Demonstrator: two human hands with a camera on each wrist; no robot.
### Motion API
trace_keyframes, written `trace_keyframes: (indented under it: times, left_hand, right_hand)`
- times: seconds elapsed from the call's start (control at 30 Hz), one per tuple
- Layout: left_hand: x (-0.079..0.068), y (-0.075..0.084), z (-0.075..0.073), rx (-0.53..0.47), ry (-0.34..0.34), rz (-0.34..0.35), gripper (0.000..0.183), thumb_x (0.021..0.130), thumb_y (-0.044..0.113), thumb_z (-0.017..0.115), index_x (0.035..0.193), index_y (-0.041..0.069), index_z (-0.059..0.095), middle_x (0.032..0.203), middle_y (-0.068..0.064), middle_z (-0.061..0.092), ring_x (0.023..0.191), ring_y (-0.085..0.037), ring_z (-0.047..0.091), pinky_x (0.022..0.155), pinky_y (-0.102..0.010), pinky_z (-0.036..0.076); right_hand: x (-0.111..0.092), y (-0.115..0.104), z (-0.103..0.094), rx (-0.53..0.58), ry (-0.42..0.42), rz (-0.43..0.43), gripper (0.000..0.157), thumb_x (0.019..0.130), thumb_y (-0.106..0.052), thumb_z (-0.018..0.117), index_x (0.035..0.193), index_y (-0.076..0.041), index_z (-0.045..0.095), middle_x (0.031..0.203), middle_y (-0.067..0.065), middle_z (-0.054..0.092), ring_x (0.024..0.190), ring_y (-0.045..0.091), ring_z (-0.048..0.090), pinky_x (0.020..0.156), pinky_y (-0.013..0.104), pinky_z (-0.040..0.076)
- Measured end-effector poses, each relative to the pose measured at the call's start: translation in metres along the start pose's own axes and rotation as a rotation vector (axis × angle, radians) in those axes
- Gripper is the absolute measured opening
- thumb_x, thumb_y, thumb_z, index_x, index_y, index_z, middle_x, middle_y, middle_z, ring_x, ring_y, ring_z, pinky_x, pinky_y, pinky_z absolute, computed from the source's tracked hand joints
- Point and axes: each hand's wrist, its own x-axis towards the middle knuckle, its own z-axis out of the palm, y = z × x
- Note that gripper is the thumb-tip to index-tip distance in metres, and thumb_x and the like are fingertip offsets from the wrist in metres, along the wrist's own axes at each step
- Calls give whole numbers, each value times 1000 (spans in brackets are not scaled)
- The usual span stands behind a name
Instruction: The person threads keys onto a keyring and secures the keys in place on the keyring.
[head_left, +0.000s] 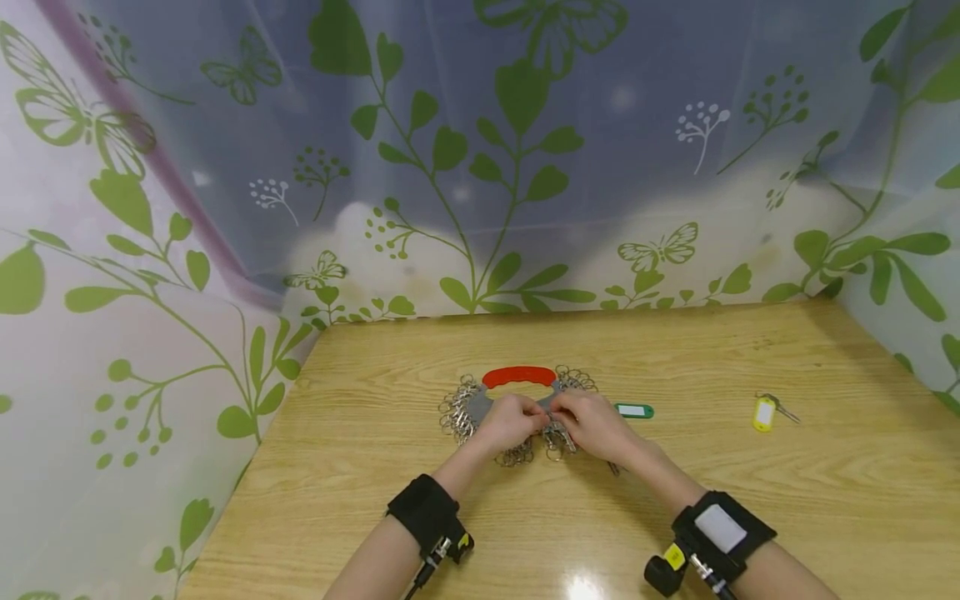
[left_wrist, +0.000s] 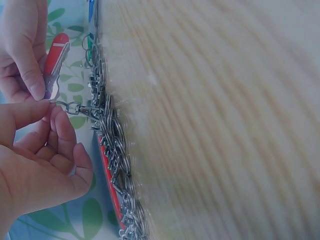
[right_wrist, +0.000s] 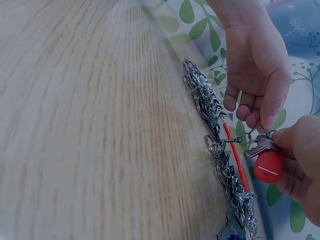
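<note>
Left hand (head_left: 512, 423): pinching a split ring (left_wrist: 60, 103) between thumb and forefinger, with the other fingers loosely curled.
Right hand (head_left: 596, 423): grasping keys (right_wrist: 262, 146) and a red tag (right_wrist: 268, 167) right beside that ring.
Ring and keys: together between both sets of fingertips; cannot tell whether threaded through, with fingertips covering the join.
Clasp (left_wrist: 90, 111): leading from the split ring to the holder.
Holder: on the wooden table (head_left: 360, 500), with a red handle (head_left: 519, 374) at the far side and a grey plate (head_left: 477, 406) nearer, partly covered by both hands.
Clasps and rings (head_left: 457, 412): crowded in a metal fringe around the grey plate, close about the working fingers.
Green tag (head_left: 633, 411): on the table, just right of the right hand.
Small metal piece (head_left: 613, 468): poking out beneath the right wrist, mostly hidden.
Yellow tag (head_left: 763, 414): well apart to the right, with a key (head_left: 786, 409) beside it.
Patterned curtain (head_left: 525, 183): hanging behind the table and along both sides.
Wrist straps (head_left: 424, 508): black, around both wrists.
</note>
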Motion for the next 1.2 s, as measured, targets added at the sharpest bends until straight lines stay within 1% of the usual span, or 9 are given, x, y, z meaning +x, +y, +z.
trace_keyframes:
  times: [0.17, 0.4, 0.47, 0.5, 0.57, 0.63, 0.73, 0.93, 1.2]
  left_hand:
    - [-1, 0, 0, -36, 3, -16, 36, 92, 15, 58, 62, -3, 55, 50, 3, 36, 43, -11, 25, 51, -25, 29]
    - [-1, 0, 1, -55, 13, -12, 43, 92, 15, 59, 51, 11, 45, 48, 3, 30, 43, -11, 21, 50, -25, 27]
    - [-2, 0, 1, -68, 6, -13, 43, 92, 14, 58, 52, 11, 43, 48, 2, 30, 44, -12, 20, 51, -25, 28]
    - [-2, 0, 1, -75, 1, -13, 42, 92, 14, 58, 53, 10, 44, 49, 1, 31, 45, -13, 21, 51, -25, 28]
    - [-1, 0, 1, -81, 3, -11, 34, 91, 14, 59, 58, 6, 57, 53, 3, 41, 46, -12, 30, 52, -25, 32]
    - [-1, -1, 0, -75, 0, -10, 24, 90, 14, 60, 70, 4, 68, 63, 2, 54, 52, -12, 41, 55, -25, 37]
    - [0, -1, 0, -35, -6, 2, 16, 88, 16, 63, 90, 5, 75, 82, -1, 66, 64, -13, 53, 60, -26, 43]
    - [0, -1, 2, -7, -25, -4, 18, 89, 18, 62, 90, 5, 74, 82, -7, 67, 53, -12, 45, 56, -25, 39]
    - [1, -1, 4, -40, 7, -43, 17, 89, 18, 61, 93, 8, 74, 83, 0, 65, 72, -19, 59, 63, -29, 45]
  right_hand:
    - [0, 0, 1, -5, -5, -3, 6, 87, -2, 63, 87, -6, 67, 83, 2, 63, 73, 15, 59, 63, 27, 48]
    - [0, 0, 1, -6, -3, -3, 6, 86, -2, 63, 88, -6, 67, 83, 3, 64, 73, 15, 59, 63, 27, 48]
    - [0, 0, 1, -6, -5, 7, 6, 87, -2, 63, 88, -6, 67, 84, 3, 64, 74, 16, 60, 64, 28, 48]
    - [0, 0, 1, -5, -6, 15, 6, 87, -2, 63, 88, -6, 67, 85, 4, 64, 75, 17, 60, 64, 29, 48]
    - [0, 0, 1, -2, -5, 40, 6, 86, -2, 63, 89, -5, 68, 86, 4, 65, 77, 18, 61, 65, 30, 49]
    - [-1, 1, 1, 6, -5, 67, 6, 86, -2, 63, 89, -5, 68, 85, 4, 65, 77, 19, 61, 65, 30, 49]
    - [-2, 2, 1, 16, -10, 95, 6, 86, -2, 63, 88, -5, 68, 84, 4, 64, 75, 17, 61, 64, 29, 48]
    - [-3, 4, 3, 28, -13, 90, 6, 86, -1, 63, 87, -5, 67, 83, 4, 64, 73, 16, 60, 62, 28, 48]
    - [-3, 4, 2, 20, -11, 86, 6, 87, -2, 63, 87, -6, 67, 83, 3, 64, 72, 15, 59, 62, 28, 48]
